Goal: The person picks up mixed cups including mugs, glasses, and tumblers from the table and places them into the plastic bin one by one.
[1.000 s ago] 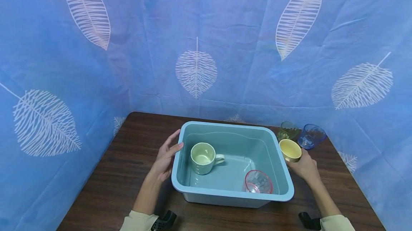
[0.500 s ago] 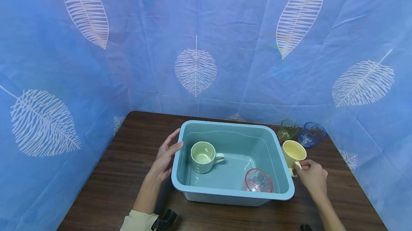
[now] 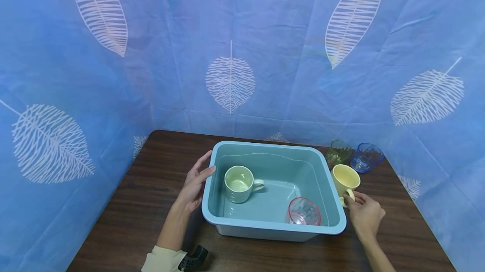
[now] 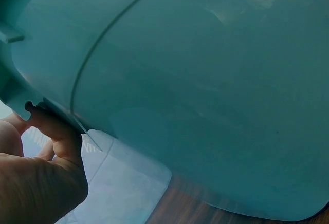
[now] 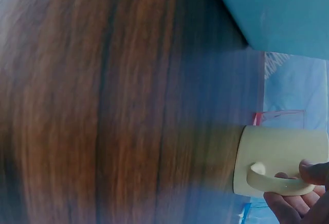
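In the head view, a light blue basin [image 3: 273, 226] stands on the table, with a pale green mug [image 3: 238, 185] and a red-rimmed clear glass [image 3: 304, 212] inside it. My left hand [image 3: 194, 185] grips the basin's left rim, thumb over the edge and fingers against the outside. The left wrist view has this hand [image 4: 46, 167] at the basin's lip. Beside the basin's right wall stands a yellow mug [image 3: 345, 179], upright. My right hand [image 3: 365, 213] pinches its handle between thumb and fingers; the right wrist view gives the handle [image 5: 277, 184] up close.
Behind the yellow mug are a green glass [image 3: 338, 153] and a blue glass [image 3: 366, 158], near the back right corner of the dark wooden table [image 3: 151, 175]. A blue cloth with white leaf prints [image 3: 273, 74] hangs around the table's back and sides.
My right hand has moved from the yellow mug's near side to its handle, and the mug has shifted slightly right, its handle now facing me. My left hand keeps its place on the basin.
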`<move>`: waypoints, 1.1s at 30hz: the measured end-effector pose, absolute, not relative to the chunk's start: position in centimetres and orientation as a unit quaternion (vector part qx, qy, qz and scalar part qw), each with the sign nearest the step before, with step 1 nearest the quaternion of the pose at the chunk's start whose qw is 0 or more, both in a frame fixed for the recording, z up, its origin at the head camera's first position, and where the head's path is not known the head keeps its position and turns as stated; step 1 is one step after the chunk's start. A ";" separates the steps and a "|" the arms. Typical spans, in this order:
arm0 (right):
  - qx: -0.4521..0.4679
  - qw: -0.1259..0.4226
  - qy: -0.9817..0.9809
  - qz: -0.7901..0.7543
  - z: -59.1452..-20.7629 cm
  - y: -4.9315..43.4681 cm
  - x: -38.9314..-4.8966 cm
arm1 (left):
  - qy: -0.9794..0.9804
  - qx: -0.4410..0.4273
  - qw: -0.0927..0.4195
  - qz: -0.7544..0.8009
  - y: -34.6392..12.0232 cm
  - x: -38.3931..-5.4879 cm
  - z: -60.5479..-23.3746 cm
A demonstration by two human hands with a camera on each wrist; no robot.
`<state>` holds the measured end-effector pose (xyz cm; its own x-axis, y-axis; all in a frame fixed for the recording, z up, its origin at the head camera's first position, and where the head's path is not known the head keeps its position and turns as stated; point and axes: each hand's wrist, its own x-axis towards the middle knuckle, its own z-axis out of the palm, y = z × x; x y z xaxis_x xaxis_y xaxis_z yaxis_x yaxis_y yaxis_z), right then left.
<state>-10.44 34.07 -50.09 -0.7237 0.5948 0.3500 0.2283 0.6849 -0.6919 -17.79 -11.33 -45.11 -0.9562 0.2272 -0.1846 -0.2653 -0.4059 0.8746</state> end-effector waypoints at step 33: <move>-0.287 0.268 -0.770 0.504 -47.2 36.1 -9.2 | 0.534 -0.023 0.143 0.833 -11.3 -17.7 -45.3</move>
<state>-9.24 36.09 -47.23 -0.6924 0.7108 0.1234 0.1716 0.3284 -0.9288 -17.74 -11.25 -45.26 -0.9582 0.2134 -0.1906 -0.2624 -0.3897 0.8828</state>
